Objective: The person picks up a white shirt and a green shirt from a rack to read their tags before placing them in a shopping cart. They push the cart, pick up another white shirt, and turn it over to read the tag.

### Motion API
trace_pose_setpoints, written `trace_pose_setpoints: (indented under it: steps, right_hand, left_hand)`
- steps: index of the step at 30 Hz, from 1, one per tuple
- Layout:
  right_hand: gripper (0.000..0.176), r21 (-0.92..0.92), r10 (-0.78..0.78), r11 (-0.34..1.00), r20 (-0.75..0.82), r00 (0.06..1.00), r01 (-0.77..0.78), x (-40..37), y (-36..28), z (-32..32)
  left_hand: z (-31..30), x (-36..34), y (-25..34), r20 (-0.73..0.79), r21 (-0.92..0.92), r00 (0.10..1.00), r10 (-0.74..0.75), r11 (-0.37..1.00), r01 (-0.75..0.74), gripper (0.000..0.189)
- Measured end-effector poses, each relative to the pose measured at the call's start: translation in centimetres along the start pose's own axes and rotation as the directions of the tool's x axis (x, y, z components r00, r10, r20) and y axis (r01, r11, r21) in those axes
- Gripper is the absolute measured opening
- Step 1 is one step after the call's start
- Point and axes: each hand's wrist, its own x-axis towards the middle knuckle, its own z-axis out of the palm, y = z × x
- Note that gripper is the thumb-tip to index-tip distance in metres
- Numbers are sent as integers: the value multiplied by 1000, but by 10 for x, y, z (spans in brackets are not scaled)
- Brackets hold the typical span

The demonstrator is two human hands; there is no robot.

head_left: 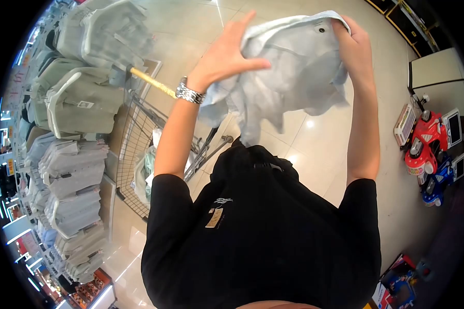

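The pale blue shirt is held up in the air in front of the chest, above the floor and beside the cart. The left hand lies open against it, fingers apart, pressing rather than gripping. The right hand has its fingers clamped on the buttoned top edge. To smooth it well, I judge, hold that right grip firm and sweep the left palm along the cloth.

I read open floor through the middle and top of the frame. The shirt, spread between left hand and right hand, blocks the centre top. At the left, stacked clothes and a wire cart crowd close beside that arm. Toy cars stand well apart at the right edge.
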Motion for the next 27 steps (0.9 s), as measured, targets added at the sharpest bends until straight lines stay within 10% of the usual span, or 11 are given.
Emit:
trace_pose_setpoints:
  steps: [2,10,22,27]
  right_hand:
    - [23,274,101,955,59,993,-113,25,-6,16]
    - [23,277,23,956,246,969,-93,124,-10,83]
    - [26,316,30,893,670,742,-322,207,18,153]
    - [25,350,7,858,723,691,-375,257,32,185]
  left_hand:
    - [14,9,-3,-12,74,1000,-27,997,28,92]
    - [47,64,-102,-461,239,887,-1,963,125,67]
    - [-11,69,-201,-594,411,804,27,870,274,41]
    - [-21,73,-236,-588,453,739,-328,624,637,48]
